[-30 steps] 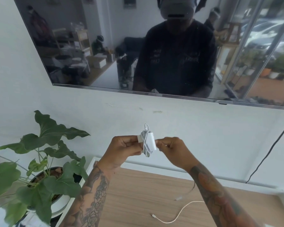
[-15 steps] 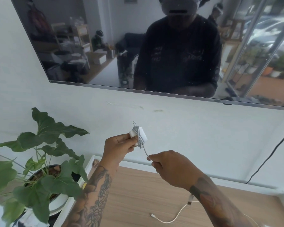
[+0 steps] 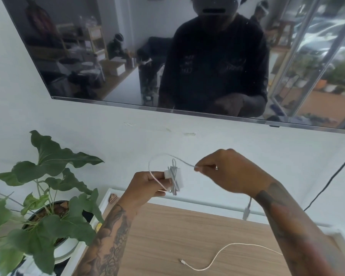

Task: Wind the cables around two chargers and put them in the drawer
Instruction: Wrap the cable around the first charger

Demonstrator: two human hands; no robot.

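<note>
A small white charger (image 3: 177, 177) with several turns of white cable around it is held in the air by my left hand (image 3: 147, 184), above the wooden cabinet top (image 3: 177, 236). My right hand (image 3: 231, 173) pinches the loose stretch of the same cable (image 3: 179, 158), which arcs up and over the charger in a loop. The cable's plug end (image 3: 246, 213) dangles below my right wrist. A second white cable (image 3: 217, 257) lies curled on the wood at the lower right, its far end hidden behind my right forearm. No drawer is in view.
A potted plant (image 3: 48, 206) with large green leaves stands at the left, beside the cabinet. A wall-mounted dark screen (image 3: 127, 56) hangs above and reflects a person. A black cord (image 3: 331, 180) runs down the white wall at the right.
My right hand rose from below the charger to its upper right, pulling the loose cable up and over in a loop. The left hand kept hold of the charger and tilted it slightly.
</note>
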